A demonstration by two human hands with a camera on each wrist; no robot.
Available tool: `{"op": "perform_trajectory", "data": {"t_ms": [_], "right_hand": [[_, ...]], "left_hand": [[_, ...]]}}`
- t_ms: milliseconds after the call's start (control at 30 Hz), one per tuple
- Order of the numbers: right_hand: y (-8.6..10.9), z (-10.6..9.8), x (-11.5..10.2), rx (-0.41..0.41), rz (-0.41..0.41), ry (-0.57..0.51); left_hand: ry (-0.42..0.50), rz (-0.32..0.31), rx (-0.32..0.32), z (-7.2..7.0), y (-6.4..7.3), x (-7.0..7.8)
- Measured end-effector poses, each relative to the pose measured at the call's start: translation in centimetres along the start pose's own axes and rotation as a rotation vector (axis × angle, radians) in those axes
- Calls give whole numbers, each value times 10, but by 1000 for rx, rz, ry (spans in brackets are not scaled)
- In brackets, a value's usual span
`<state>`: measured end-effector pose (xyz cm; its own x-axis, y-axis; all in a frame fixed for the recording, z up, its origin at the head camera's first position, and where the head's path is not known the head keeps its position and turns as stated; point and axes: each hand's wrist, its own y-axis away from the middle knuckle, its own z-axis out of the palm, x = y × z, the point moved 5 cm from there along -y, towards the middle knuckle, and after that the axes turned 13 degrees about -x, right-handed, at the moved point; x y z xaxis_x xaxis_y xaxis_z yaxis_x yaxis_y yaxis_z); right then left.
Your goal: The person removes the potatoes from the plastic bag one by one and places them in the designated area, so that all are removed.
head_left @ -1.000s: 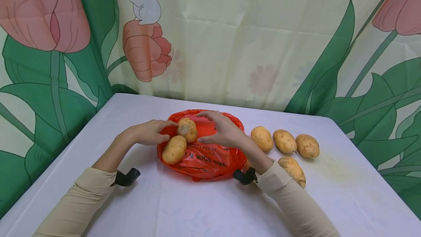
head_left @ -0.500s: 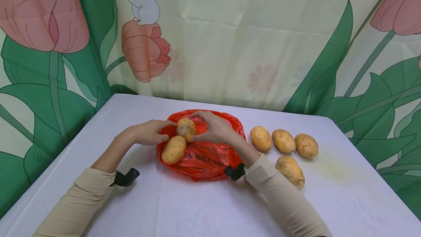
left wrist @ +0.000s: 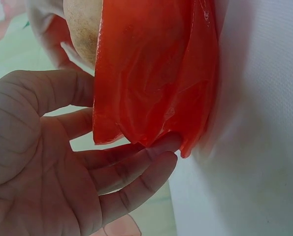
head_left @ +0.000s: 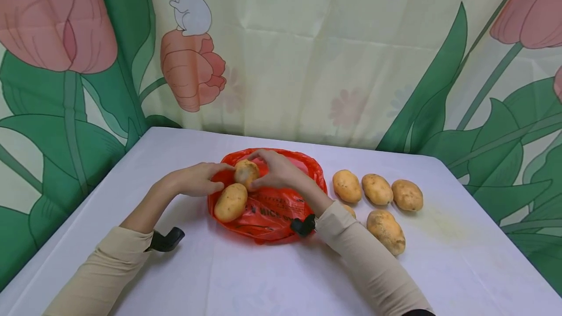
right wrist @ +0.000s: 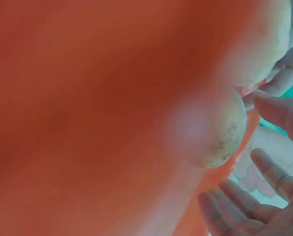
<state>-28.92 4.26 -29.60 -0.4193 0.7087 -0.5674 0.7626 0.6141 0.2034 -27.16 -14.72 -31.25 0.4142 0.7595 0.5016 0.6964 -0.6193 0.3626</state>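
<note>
A red plastic bag [head_left: 276,211] with dark lettering lies with its mouth spread on the table. Two potatoes are inside it: a smooth one [head_left: 230,203] in front and a patchier one [head_left: 247,174] behind. My left hand [left wrist: 52,147] holds the bag's left rim, some fingers outside and the thumb tip hidden behind the edge. Over the bag's mouth, my right hand [head_left: 276,172] reaches beside the rear potato, thumb and fingers spread around its right side. In the right wrist view its fingers [right wrist: 269,209] look relaxed, with a gap between most of them and that potato.
Right of the bag lie several more potatoes: a back row with a middle potato [head_left: 377,189], a larger potato [head_left: 386,232] nearer me, and one partly hidden by my sleeve. A white cloth covers the table [head_left: 246,277]. A patterned curtain [head_left: 298,62] hangs behind.
My right hand has moved left over the bag, closer to the rear potato. The left hand keeps its place at the rim. Part of a potato now shows past my right sleeve.
</note>
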Motion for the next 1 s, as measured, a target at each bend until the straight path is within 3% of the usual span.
{"op": "perform_trajectory", "data": {"t_ms": [433,1000], "right_hand": [[-17,7,3,-69,81,31],[-22,11,6,-37,86,18]], "left_hand": [[20,-2,-5,1,-1,0],[19,-6,-11,1,-3,-2]]}}
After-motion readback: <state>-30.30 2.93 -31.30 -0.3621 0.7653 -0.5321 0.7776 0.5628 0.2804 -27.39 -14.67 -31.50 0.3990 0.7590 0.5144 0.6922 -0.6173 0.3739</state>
